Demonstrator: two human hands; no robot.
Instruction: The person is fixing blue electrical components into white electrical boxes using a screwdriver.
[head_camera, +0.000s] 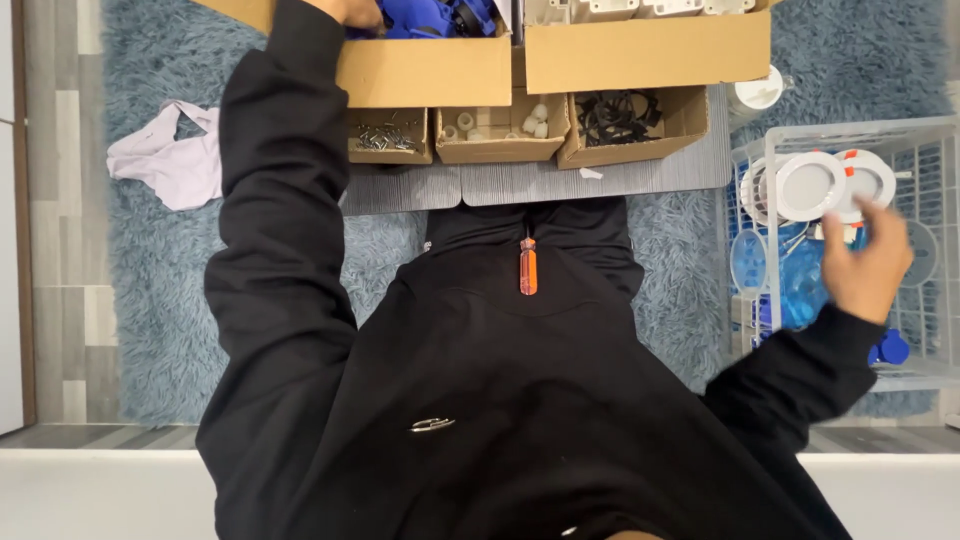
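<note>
My left hand (352, 12) reaches up into a cardboard box (425, 70) of blue plastic parts (425, 17) at the top edge; its fingers are hidden, so I cannot tell what it holds. Over a white wire basket (930, 135) on the right hovers my right hand (868, 265), fingers loosely curled and empty, just below round white fittings with orange clips (828, 183). An orange-handled screwdriver (528, 265) lies on my black-clad lap.
A second large box (648, 50) holds white parts. Three small boxes hold screws (388, 135), white caps (500, 125) and black rings (615, 117) on a grey mat (600, 180). A lilac cloth (165, 155) lies on the blue rug. Blue parts (890, 348) sit in the basket.
</note>
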